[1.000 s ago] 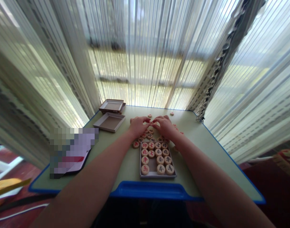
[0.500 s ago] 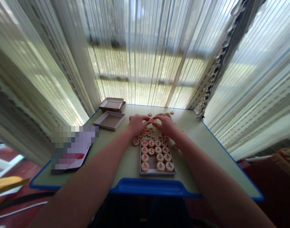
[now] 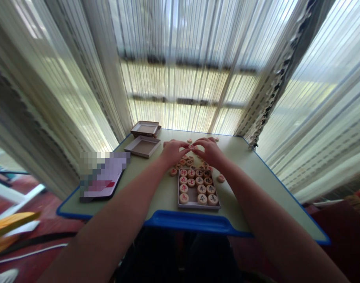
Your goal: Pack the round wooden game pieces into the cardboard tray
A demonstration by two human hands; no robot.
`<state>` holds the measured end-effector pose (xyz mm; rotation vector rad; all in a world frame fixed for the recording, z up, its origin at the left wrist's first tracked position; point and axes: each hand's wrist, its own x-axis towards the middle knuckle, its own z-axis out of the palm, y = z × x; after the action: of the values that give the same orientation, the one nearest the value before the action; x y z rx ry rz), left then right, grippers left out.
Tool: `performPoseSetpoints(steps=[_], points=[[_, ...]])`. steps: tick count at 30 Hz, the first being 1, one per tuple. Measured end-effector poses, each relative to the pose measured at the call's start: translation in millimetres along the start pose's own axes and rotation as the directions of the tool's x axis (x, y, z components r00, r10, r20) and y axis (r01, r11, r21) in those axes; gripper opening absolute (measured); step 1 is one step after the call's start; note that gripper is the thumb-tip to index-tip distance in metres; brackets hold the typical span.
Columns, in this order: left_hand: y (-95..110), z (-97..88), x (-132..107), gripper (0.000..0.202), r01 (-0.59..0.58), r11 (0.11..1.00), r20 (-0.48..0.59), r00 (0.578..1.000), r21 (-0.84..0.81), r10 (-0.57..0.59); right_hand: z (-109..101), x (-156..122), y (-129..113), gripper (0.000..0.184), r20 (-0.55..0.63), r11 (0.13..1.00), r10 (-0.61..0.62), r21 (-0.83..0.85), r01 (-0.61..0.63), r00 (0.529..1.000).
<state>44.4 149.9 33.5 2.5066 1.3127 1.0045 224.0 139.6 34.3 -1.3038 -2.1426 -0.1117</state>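
Note:
Both my hands meet over a scatter of round wooden chess discs on the pale green table. My left hand and my right hand are curled, and their fingertips pinch one red-marked disc between them. Just nearer to me lies a shallow grey tray with several discs set in rows, red-lettered on the left and dark-lettered on the right. A single disc lies loose beside the tray's right edge.
Two open box halves sit at the table's far left corner. A blurred flat item lies at the left edge. Sheer striped curtains surround the table. The blue rim marks the near edge.
The camera view has swung slightly left and tilted, so the table sits more to the right. Both hands stay together over the loose discs, fingertips now pinching one disc.

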Motion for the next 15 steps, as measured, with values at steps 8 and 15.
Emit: performPoseSetpoints(steps=[8,15], points=[[15,-18.3,-20,0.022,-0.018,0.999,-0.081,0.997,-0.041,0.015,-18,-3,-17,0.024,0.025,0.994,-0.098,0.059,0.096,0.995],[29,-22.0,-46,0.023,-0.081,0.994,-0.127,0.989,-0.072,0.071,-37,-28,-37,0.023,0.025,0.994,-0.085,0.074,0.083,0.996]])
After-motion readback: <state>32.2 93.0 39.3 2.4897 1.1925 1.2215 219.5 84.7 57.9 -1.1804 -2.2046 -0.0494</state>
